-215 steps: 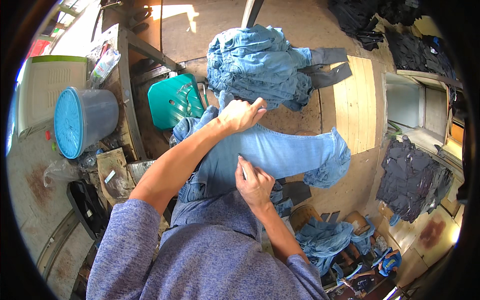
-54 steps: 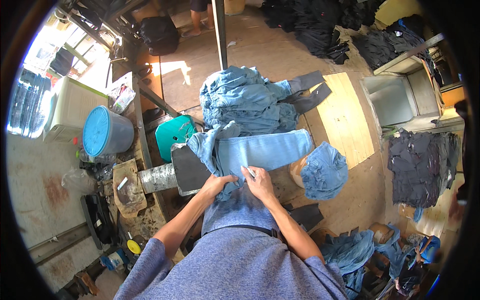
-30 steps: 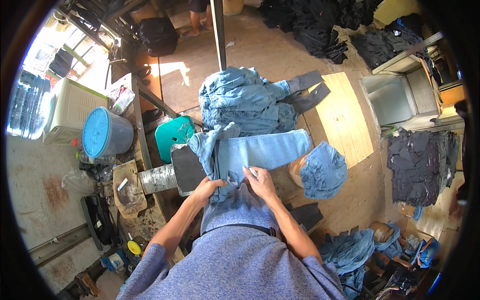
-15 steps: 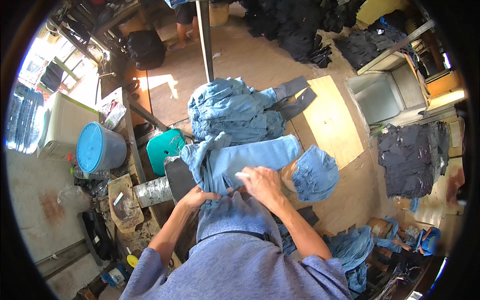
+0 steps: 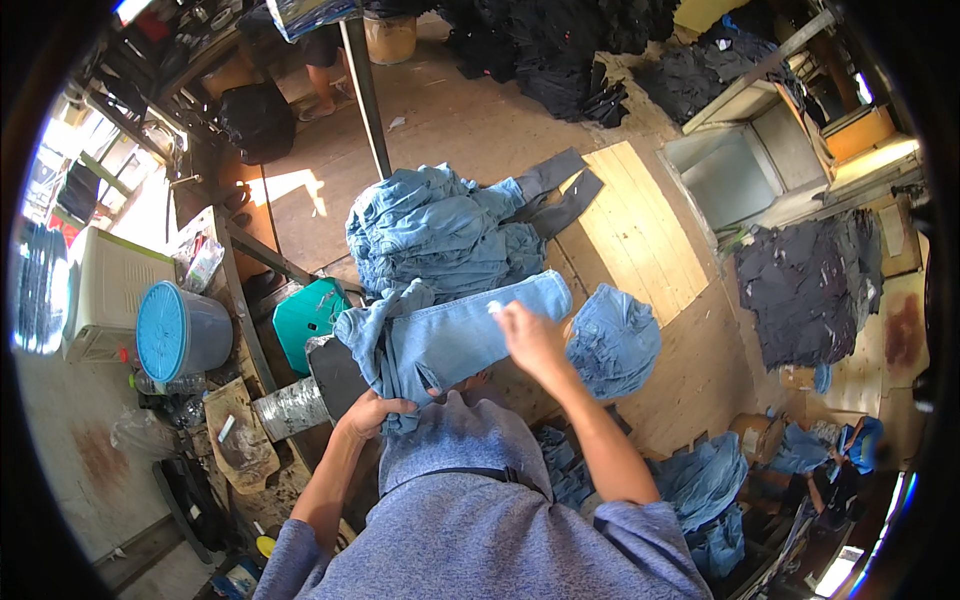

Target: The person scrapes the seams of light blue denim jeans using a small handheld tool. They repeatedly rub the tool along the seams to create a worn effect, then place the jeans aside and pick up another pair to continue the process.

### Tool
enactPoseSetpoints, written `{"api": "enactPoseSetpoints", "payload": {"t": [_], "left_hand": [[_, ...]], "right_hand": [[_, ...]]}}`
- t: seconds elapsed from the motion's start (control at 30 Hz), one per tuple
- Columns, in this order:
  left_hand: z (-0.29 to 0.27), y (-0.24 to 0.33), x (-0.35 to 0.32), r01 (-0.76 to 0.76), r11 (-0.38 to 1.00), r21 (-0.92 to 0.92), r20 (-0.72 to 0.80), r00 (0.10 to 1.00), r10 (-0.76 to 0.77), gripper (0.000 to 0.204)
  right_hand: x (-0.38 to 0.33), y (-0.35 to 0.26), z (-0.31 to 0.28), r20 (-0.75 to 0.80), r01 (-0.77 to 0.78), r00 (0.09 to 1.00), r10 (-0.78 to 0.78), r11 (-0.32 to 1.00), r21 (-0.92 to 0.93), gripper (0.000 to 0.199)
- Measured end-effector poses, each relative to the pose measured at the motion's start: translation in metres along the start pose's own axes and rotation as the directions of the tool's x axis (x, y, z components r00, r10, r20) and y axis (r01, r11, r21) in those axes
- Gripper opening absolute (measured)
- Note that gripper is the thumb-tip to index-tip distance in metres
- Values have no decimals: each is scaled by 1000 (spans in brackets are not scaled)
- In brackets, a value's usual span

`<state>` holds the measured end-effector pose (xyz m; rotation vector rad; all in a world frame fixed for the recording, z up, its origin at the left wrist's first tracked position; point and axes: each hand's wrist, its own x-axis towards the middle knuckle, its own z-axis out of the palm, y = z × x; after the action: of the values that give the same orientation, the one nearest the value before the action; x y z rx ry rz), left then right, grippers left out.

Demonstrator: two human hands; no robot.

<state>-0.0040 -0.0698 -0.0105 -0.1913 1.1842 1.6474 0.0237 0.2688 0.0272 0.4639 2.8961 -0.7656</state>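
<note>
A pair of light-blue denim jeans (image 5: 455, 328) lies across in front of me, one leg stretched out flat to the right and the rest bunched at the left. My left hand (image 5: 372, 413) grips the near left edge of the denim, thumb on top. Over the stretched leg, my right hand (image 5: 535, 345) is closed, its fingertips around a small white piece (image 5: 494, 308), too small to name surely. A dark slit shows in the cloth between my hands. Just beyond lies a big heap of light-blue denim (image 5: 430, 225); dark grey legs stick out to its right.
A rolled denim bundle (image 5: 615, 340) sits right of the jeans. To the left are a teal plastic stool (image 5: 308, 318), a silver-wrapped beam (image 5: 288, 408) and a blue-lidded bucket (image 5: 190, 330). Dark cloth stacks (image 5: 810, 285) stand at right. Another person's legs (image 5: 320, 85) show far off.
My right hand has moved up and to the right along the denim leg with the white piece. My left hand keeps its grip. The whole view has shifted slightly.
</note>
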Motion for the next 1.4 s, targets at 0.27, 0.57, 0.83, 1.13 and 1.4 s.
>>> {"api": "enactPoseSetpoints", "payload": {"t": [0.27,0.57,0.83,1.13,1.4], "left_hand": [[-47,-14,-28,-256,852,-456,-454,891,25,60],[14,-2,33,-255,951,-175,-415,895,164,51],[202,48,278,-47,976,-213,-56,998,36,31],[151,166,365,-318,948,2,-269,913,307,18],[-103,191,208,-49,771,635,-620,564,546,44]], "right_hand": [[43,158,40,-127,-525,755,644,709,471,73],[108,323,40,-397,-419,495,773,613,670,48],[79,589,-154,-548,-186,228,805,589,787,33],[81,564,-195,-371,-109,550,748,505,856,63],[26,572,30,-117,-595,765,633,765,245,44]]}}
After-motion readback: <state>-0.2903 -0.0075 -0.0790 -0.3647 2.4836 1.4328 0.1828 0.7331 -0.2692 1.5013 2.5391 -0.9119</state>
